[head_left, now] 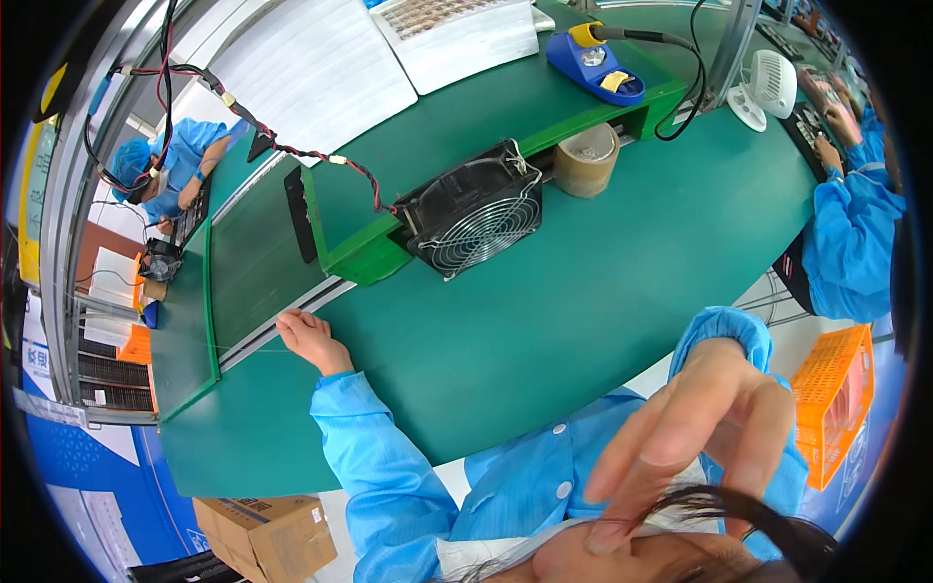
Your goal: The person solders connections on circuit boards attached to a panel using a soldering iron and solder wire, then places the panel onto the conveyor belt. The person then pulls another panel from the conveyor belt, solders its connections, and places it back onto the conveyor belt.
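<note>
My left hand [307, 337] rests on the green table [583, 291] near the metal rail at its left edge, fingers curled, holding nothing that I can see. My right hand [695, 418] is raised close to the camera, fingers spread and touching dark hair at the lower edge. A black square fan [473, 209] with a wire grill stands on the table ahead, and a roll of brown tape [586, 158] sits beside it to the right.
A blue soldering iron stand [595, 66] sits on the raised green shelf. White trays [389, 49] lie behind it. A small white fan [766, 87] stands far right. Co-workers in blue sit at left and right. An orange crate [831, 403] and a cardboard box [267, 534] stand on the floor.
</note>
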{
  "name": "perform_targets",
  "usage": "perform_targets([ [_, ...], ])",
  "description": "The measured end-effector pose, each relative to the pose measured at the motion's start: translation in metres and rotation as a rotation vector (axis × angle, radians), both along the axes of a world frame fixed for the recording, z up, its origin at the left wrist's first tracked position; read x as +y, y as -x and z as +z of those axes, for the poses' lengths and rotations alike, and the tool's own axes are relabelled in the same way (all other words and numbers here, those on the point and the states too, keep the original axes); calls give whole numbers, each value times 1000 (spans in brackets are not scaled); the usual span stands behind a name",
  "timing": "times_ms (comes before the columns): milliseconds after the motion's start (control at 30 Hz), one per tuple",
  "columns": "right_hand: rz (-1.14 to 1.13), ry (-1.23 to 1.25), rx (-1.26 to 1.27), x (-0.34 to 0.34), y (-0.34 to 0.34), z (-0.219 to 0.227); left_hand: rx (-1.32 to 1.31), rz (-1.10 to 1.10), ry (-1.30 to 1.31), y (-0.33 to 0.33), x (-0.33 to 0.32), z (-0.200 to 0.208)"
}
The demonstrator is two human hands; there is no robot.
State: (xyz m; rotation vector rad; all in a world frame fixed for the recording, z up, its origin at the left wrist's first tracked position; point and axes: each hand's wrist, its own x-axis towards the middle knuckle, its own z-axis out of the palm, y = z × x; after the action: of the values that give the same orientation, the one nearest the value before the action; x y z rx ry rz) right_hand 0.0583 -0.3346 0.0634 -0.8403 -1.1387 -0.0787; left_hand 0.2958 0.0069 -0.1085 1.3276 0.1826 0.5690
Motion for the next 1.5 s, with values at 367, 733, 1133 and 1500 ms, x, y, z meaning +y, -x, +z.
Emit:
perform_targets([
  [367, -16, -163, -89, 13, -26, -17, -1, -6, 14, 0, -1, -2],
  [733, 452, -273, 102, -1, -14, 6, -17, 5, 55, -9, -1, -10],
  [1133, 290, -108, 184, -50, 10, 9, -14, 26, 78, -2, -2, -8],
  [1500, -319, 773, 509, 55, -65, -116, 11, 8, 77, -7, 0, -7],
])
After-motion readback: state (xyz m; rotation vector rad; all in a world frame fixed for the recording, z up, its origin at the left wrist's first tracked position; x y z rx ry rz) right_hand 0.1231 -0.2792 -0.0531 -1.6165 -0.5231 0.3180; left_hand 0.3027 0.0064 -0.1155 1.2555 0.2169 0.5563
